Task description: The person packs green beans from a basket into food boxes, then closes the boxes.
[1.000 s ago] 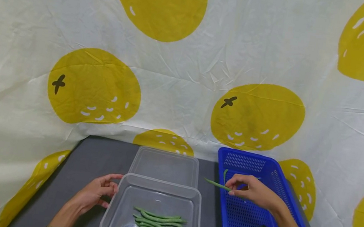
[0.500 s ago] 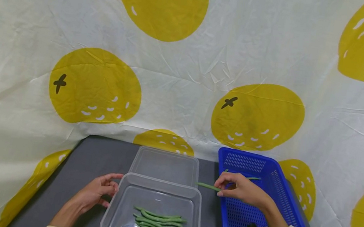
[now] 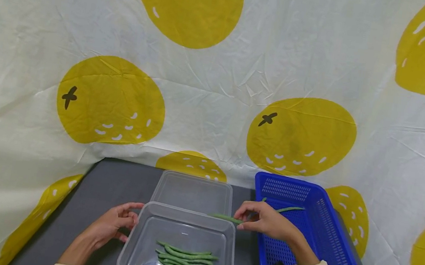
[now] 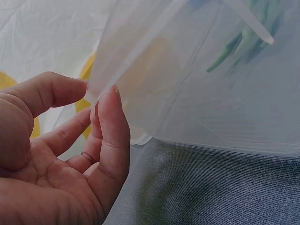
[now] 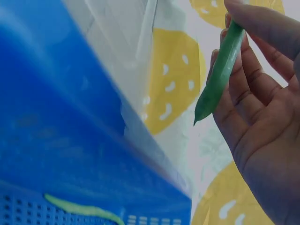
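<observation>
My right hand [image 3: 265, 221] pinches a green bean [image 3: 226, 218] between thumb and fingers, above the gap between the clear plastic container [image 3: 232, 262] and the blue basket [image 3: 342, 250]. In the right wrist view the held green bean [image 5: 220, 77] points downward from the fingertips. My left hand [image 3: 111, 224] rests its fingertips against the container's left outer side; the left wrist view shows these fingers [image 4: 112, 117] bent loosely at the translucent wall [image 4: 164, 84]. Several green beans [image 3: 186, 260] lie in a loose pile inside the container.
A clear lid [image 3: 193, 193] lies flat behind the container on the dark grey table [image 3: 119, 183]. At least one green bean [image 3: 290, 209] remains visible in the basket. A curtain with yellow fruit prints [image 3: 206, 118] hangs close behind and around the table.
My right hand has moved left with the green bean, out from over the basket toward the container's back right corner. My left hand has stayed put.
</observation>
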The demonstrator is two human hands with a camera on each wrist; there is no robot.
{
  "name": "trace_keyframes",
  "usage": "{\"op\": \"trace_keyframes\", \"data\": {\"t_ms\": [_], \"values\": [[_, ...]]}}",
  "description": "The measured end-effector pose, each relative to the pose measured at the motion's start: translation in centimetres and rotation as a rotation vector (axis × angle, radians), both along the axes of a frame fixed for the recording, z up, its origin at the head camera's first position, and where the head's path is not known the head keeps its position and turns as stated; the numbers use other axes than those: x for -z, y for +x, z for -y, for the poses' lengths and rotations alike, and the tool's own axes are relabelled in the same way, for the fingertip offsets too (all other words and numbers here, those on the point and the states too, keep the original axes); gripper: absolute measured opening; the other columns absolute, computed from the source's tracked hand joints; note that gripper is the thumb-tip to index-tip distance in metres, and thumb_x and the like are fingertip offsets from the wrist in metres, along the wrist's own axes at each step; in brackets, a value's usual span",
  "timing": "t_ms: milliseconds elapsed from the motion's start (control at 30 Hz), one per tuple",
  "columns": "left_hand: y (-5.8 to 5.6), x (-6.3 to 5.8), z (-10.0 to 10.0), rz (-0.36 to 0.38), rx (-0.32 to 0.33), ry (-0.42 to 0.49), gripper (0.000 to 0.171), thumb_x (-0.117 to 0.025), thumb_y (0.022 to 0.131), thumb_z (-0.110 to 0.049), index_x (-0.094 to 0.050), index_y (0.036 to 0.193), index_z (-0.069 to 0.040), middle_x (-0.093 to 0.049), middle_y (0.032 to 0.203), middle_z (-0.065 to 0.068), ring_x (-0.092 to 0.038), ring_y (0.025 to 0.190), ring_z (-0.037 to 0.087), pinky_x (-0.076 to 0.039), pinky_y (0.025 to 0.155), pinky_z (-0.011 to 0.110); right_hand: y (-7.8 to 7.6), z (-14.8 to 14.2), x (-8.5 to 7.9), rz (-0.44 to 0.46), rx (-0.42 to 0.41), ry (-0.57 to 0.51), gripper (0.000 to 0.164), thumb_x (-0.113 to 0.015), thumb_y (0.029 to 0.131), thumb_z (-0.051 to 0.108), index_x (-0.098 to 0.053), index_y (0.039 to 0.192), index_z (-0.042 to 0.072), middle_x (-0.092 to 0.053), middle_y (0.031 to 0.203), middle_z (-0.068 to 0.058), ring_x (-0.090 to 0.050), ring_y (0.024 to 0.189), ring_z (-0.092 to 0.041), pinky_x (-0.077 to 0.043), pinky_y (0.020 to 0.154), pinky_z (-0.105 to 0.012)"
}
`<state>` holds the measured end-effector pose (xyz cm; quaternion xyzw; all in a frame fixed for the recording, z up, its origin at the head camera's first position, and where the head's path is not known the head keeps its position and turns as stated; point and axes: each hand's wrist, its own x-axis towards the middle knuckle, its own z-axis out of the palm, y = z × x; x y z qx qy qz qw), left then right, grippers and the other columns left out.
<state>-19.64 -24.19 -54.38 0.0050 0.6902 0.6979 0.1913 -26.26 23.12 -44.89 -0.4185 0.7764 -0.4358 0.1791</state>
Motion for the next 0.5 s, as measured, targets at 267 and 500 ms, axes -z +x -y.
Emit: {"op": "trace_keyframes", "data": {"t_ms": [267, 500], "values": [[0.1, 0.0, 0.0, -0.001, 0.008, -0.007, 0.063, -0.061, 0.098, -0.011, -0.035, 0.153, -0.001, -0.062, 0.099, 0.001, -0.06, 0.088, 0.021, -0.056, 0.061, 0.035, 0.6, 1.9, 0.7, 0.028, 0.012, 0.015, 0.017, -0.071, 0.095, 0.01, -0.071, 0.112, 0.014, -0.067, 0.107, -0.008, -0.061, 0.091, -0.017, -0.057, 0.081, -0.039], [0.1, 0.0, 0.0, -0.009, 0.009, -0.008, 0.063, -0.062, 0.097, -0.012, -0.035, 0.153, -0.001, -0.062, 0.099, 0.002, -0.059, 0.088, 0.02, -0.056, 0.061, 0.035, 1.0, 3.6, 1.0, 0.042, 0.017, 0.005, 0.017, -0.073, 0.093, 0.013, -0.072, 0.111, 0.014, -0.068, 0.107, -0.007, -0.062, 0.09, -0.015, -0.057, 0.081, -0.037]]}}
